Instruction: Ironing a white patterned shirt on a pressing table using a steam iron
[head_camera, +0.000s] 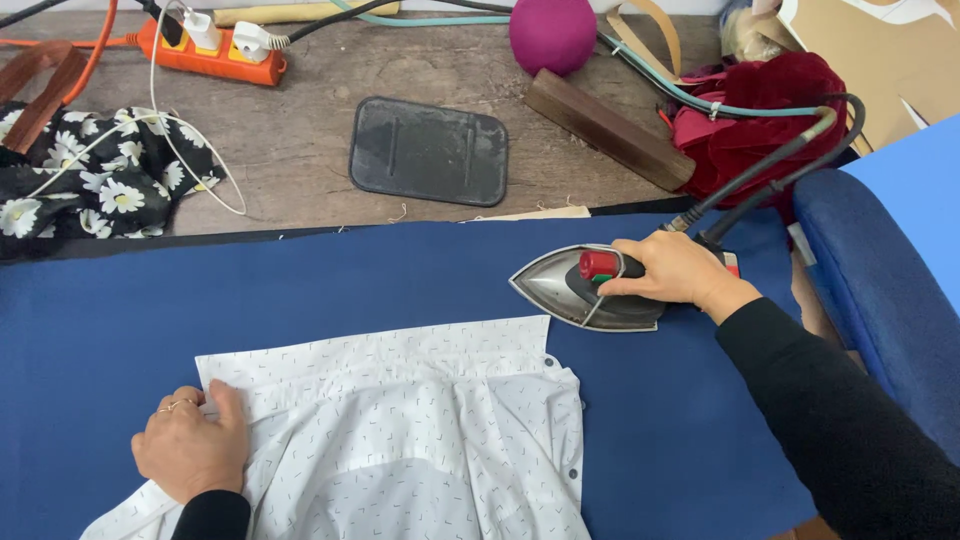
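From the head camera, the far side of the wooden table (300, 140) carries an orange power strip (212, 50), a dark rubber mat (428, 150), a magenta ball (552, 32), a dark wooden block (608, 128) and a heap of dark red fabric (760, 110). A black daisy-print cloth (90, 180) lies at the left edge. A blue padded cover (300, 280) spreads across the near side, with bare cover between the iron and the shirt.

The white patterned shirt (420, 420) lies flat near the lower middle. The left hand (192, 445) presses palm-down on its left edge, fingers loosely curled and holding nothing. The right hand (680, 272), arm reaching in from the right, is closed around the handle of the steam iron (580, 290), which rests on the cover just beyond the shirt's upper right corner, its tip pointing left.
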